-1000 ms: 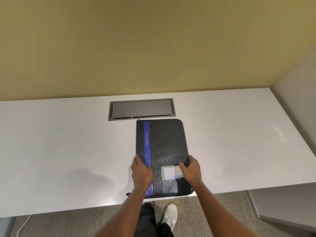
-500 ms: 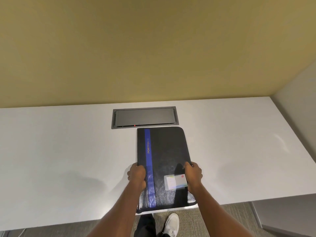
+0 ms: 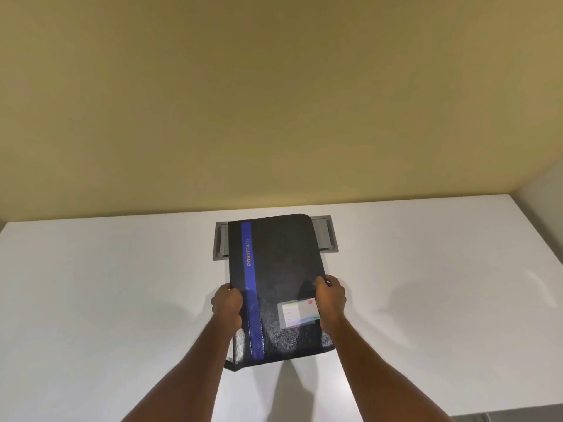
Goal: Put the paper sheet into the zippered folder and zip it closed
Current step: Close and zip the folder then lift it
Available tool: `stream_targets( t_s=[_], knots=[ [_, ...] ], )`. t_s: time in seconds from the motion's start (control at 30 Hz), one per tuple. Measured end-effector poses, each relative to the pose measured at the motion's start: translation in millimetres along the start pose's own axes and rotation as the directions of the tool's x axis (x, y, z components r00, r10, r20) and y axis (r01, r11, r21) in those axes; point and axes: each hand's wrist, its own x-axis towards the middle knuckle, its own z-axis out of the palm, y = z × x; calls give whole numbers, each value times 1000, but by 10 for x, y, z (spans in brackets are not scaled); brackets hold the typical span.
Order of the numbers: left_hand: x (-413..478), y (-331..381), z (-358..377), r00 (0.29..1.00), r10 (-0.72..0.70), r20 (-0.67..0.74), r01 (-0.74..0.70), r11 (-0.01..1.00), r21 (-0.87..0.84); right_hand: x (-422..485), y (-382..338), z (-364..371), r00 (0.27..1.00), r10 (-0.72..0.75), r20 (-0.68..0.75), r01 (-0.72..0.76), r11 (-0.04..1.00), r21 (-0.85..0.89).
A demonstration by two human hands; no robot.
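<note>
Black zippered folder (image 3: 275, 287), grained leather-look cover, rounded corners, vertical blue stripe (image 3: 251, 287) printed "PORTFOLIO". Clear pocket with a pale card (image 3: 298, 313) at lower right of cover; card text too blurred to read. Folder sits at centre frame over the white bench (image 3: 106, 300), its far end covering a grey recessed hatch (image 3: 326, 239). Left hand (image 3: 227, 306) fingers curled on left edge; right hand (image 3: 330, 300) fingers clamp right edge. Folder possibly lifted.

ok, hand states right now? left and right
Left hand: closed on the folder's left edge.
Right hand: closed on the folder's right edge.
</note>
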Motion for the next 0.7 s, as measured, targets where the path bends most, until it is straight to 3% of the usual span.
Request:
stream_targets(
  t_s=[0.47,0.6,0.7],
  knots=[
    [743,414,-83,999,-25,-44,28,998,64,430,-280,586,999,36,10,-36,999,-27],
    [703,403,-57,998,25,-61,-18,992,123,414,-255,542,995,-27,91,48,970,-236],
    [578,365,-69,997,63,-54,-54,987,150,361,-251,499,985,-85,147,145,871,-469]
  ],
)
